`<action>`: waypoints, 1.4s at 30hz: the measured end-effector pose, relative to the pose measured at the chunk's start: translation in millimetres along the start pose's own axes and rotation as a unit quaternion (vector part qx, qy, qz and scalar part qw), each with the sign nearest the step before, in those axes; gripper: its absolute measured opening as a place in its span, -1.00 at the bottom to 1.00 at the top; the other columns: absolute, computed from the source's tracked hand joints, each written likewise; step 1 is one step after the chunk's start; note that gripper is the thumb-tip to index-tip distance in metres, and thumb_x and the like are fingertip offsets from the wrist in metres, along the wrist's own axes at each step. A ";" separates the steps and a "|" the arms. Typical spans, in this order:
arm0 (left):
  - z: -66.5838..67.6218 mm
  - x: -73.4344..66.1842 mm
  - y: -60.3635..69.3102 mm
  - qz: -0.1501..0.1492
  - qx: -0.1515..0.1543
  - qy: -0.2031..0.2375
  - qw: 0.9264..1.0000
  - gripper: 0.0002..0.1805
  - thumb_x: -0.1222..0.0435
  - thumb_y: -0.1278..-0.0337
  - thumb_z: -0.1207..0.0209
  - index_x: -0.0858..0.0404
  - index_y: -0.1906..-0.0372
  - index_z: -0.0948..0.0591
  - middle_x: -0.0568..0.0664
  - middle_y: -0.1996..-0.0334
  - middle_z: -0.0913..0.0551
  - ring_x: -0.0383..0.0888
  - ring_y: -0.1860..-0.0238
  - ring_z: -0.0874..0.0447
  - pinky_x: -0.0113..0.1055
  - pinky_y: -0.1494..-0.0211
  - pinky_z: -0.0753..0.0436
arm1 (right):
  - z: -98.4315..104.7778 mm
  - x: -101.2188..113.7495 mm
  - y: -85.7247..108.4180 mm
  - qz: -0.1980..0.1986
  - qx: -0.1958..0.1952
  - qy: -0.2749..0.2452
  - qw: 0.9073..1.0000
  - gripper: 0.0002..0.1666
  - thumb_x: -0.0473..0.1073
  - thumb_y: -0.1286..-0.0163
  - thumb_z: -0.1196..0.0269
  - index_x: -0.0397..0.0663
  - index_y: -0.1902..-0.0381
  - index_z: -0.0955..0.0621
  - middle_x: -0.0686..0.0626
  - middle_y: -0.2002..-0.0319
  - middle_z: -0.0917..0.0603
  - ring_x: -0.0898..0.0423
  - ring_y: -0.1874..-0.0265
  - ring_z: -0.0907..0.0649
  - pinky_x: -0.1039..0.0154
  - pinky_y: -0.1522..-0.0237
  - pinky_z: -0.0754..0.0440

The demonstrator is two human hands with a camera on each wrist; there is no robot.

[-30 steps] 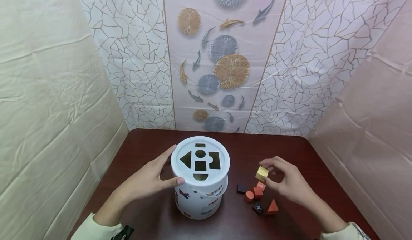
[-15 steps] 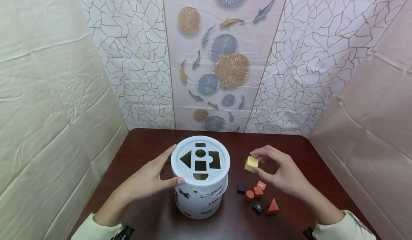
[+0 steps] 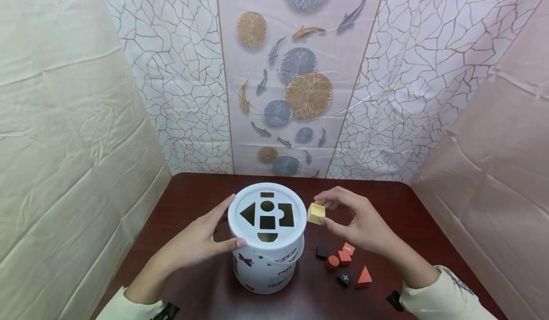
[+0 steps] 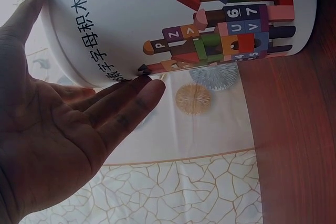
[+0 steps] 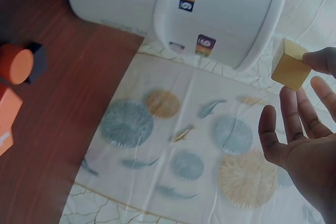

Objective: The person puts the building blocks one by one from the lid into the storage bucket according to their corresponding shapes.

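A white bucket (image 3: 266,272) stands upright on the table, its lid (image 3: 249,193) cut with several shaped holes. My left hand (image 3: 195,239) rests against the bucket's left side, thumb and fingers spread along the lid's rim; the left wrist view shows those fingers straight along the printed wall. Between thumb and fingertips, my right hand (image 3: 356,217) pinches a yellow block (image 3: 316,213) at the right edge of the lid. In the right wrist view the yellow block (image 5: 290,65) is off the table, beside the rim, with the other fingers loosely bent.
Right of the bucket lie several loose blocks: a red triangle (image 3: 364,277), a red cylinder (image 3: 332,263), red blocks (image 3: 344,258) and black blocks (image 3: 344,278). The bucket's handle (image 3: 300,251) hangs at its front right. Patterned cloth (image 3: 274,96) stands behind the dark table (image 3: 206,186).
My right hand has carried the yellow block left and upward from over the loose blocks to the lid's right edge. The left hand and bucket stay in place.
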State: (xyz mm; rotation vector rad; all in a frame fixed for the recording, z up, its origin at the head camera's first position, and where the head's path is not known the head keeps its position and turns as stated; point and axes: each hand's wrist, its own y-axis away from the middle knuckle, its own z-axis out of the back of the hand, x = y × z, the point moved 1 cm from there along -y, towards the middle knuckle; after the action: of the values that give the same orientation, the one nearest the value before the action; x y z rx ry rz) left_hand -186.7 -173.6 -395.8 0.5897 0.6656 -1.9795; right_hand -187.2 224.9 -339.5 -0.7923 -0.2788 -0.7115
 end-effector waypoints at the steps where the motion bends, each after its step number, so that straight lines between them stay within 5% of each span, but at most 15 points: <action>1: -0.2 -0.2 0.3 0.001 0.000 0.001 1.000 0.26 -0.50 -0.10 -0.41 -0.44 -0.79 0.05 -0.28 -0.76 -0.22 -0.05 -0.72 -0.32 0.32 -0.62 -0.47 | -1.6 1.3 -2.0 -0.002 0.002 -0.002 1.000 -0.38 -0.32 -0.32 -0.60 0.32 -0.24 -0.71 0.23 -0.10 -0.77 0.20 0.04 -0.74 0.34 0.00 -0.77; 20: -2.1 3.0 -0.1 -0.004 -0.003 -0.007 1.000 0.27 -0.48 -0.18 -0.38 -0.23 -0.84 0.02 -0.13 -0.78 -0.21 0.05 -0.72 -0.33 0.34 -0.62 -0.46 | -31.2 15.4 -35.2 0.039 0.027 -0.041 0.998 -0.51 -0.30 -0.41 -0.54 0.08 -0.24 -0.73 0.11 -0.09 -0.79 0.11 0.03 -0.75 0.26 -0.06 -0.77; 42: -2.4 3.2 1.5 0.018 0.008 0.008 1.000 0.30 -0.52 -0.12 -0.38 -0.31 -0.83 0.06 -0.19 -0.78 -0.19 0.00 -0.73 -0.31 0.33 -0.63 -0.46 | -63.9 22.7 -59.4 0.055 0.077 -0.062 0.994 -0.53 -0.28 -0.43 -0.53 -0.01 -0.26 -0.72 0.08 -0.08 -0.78 0.03 0.02 -0.76 0.05 -0.10 -0.80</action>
State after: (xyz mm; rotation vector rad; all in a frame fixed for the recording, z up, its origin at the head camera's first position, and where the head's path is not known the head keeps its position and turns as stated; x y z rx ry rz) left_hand -186.5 -174.6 -400.0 0.6239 0.6450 -1.9503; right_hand -212.5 138.3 -339.4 -0.7008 -0.3947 -0.5311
